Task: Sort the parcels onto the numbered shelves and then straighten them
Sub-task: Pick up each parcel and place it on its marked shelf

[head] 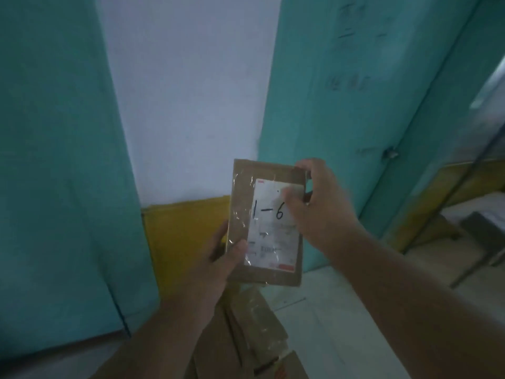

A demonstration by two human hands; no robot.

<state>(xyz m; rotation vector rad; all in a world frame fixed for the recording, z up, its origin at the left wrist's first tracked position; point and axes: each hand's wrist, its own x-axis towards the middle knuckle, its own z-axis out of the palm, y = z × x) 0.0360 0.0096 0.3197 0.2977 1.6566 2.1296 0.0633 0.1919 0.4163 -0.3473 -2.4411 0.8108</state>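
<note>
Fingers (302,166) of both hands pinched a brown parcel (266,222) marked "1-6", the left hand (218,258) at its lower left edge, the right hand (317,203) at its upper right corner. More brown parcels (254,332) lay piled on the floor below, near a yellow panel (185,228) against the far wall.

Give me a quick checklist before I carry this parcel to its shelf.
1. Label readable: ok, handwritten "1-6" faces the camera.
2. Left hand grip on the parcel: ok, thumb over its lower left edge.
3. Right hand grip: ok, it holds the upper right corner.
4. Numbered shelf in sight: not ok, none visible.
5. Remaining cardboard parcels below: ok, still stacked.
6. Path to the shelf: cannot tell.
</note>
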